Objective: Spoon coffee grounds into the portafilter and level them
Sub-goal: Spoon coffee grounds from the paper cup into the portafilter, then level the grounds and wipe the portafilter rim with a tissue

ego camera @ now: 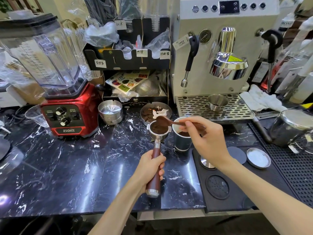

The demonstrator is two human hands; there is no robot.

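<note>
My left hand (pixel 150 168) grips the reddish-brown handle of the portafilter (pixel 156 150), whose steel basket (pixel 158 128) holds dark coffee grounds and sits just above the black marble counter. My right hand (pixel 203 138) pinches a wooden spoon (pixel 171 122) heaped with grounds. The spoon's bowl hovers over the basket's far right rim. Directly under my right hand stands a dark paper cup (pixel 182 140) with grounds inside, just right of the basket.
A red blender (pixel 67 116) stands at the left, an espresso machine (pixel 220 56) with drip tray (pixel 215 107) at the back right. Steel bowls (pixel 111 111), a dish with used grounds (pixel 155 111), a black tamping mat (pixel 225 180) and a steel pitcher (pixel 291 128) surround the workspace.
</note>
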